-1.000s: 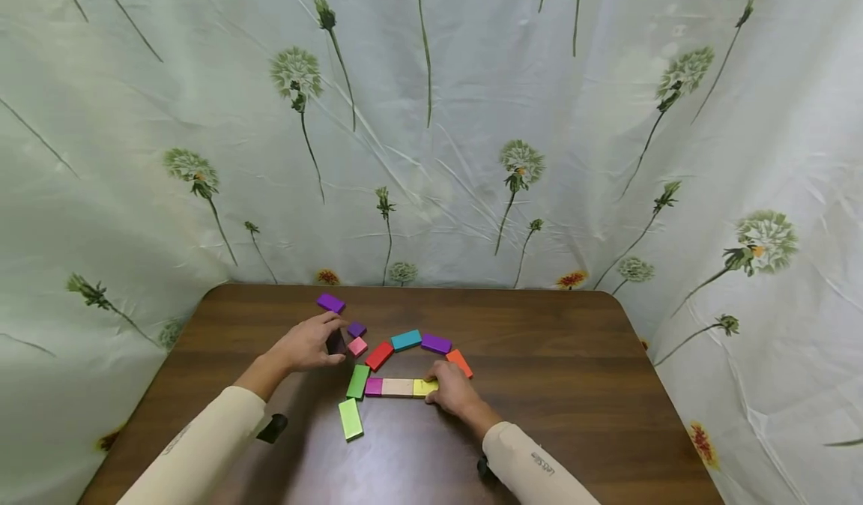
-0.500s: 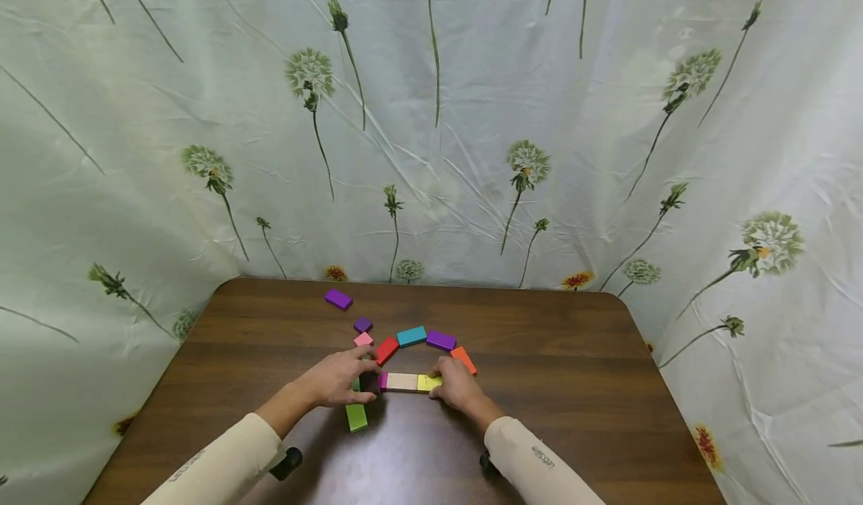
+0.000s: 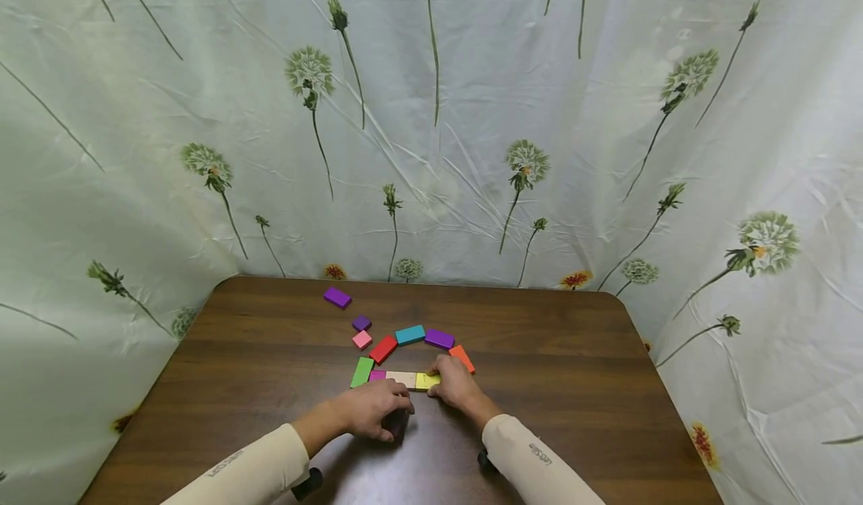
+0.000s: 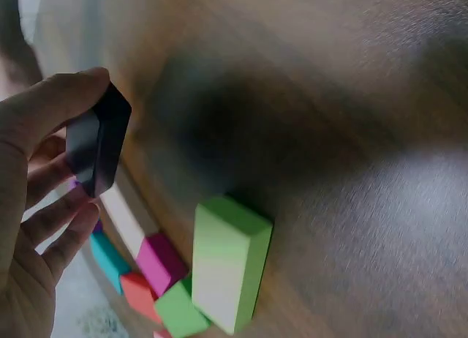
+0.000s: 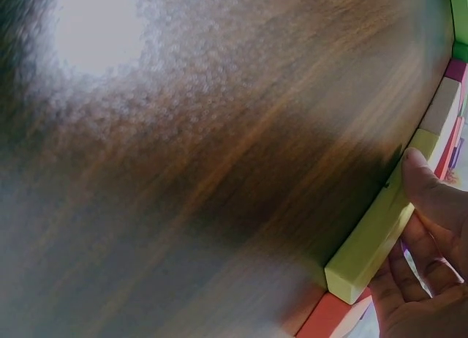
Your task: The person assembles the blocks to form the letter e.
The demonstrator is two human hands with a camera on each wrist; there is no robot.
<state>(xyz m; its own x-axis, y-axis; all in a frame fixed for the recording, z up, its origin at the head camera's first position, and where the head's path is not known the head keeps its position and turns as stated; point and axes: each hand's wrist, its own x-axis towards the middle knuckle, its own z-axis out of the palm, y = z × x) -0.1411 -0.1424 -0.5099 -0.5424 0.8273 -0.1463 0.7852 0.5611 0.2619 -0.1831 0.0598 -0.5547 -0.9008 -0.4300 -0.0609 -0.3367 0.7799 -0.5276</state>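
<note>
My left hand (image 3: 377, 409) pinches a black block (image 4: 99, 144) between thumb and fingers, above the table. Below it in the left wrist view lies a light green block (image 4: 227, 265), covered by the hand in the head view. My right hand (image 3: 460, 385) grips a yellow block (image 5: 373, 235) on the table, thumb on its near side and fingers behind. In line with the yellow block lie a pale wood block (image 3: 401, 379) and a magenta block (image 3: 377, 375). Green (image 3: 362, 371), red (image 3: 383, 350), teal (image 3: 410, 336), purple (image 3: 440, 339) and orange (image 3: 461, 358) blocks arch behind this row.
A pink block (image 3: 362, 339), a small dark purple block (image 3: 362, 323) and a longer purple block (image 3: 337, 297) lie loose at the back left of the brown wooden table (image 3: 553, 340). A flowered curtain (image 3: 458, 153) hangs behind the table.
My left hand has carried the black block from beside the pink block toward me and to the right, in front of the row. The right hand stays at the yellow block.
</note>
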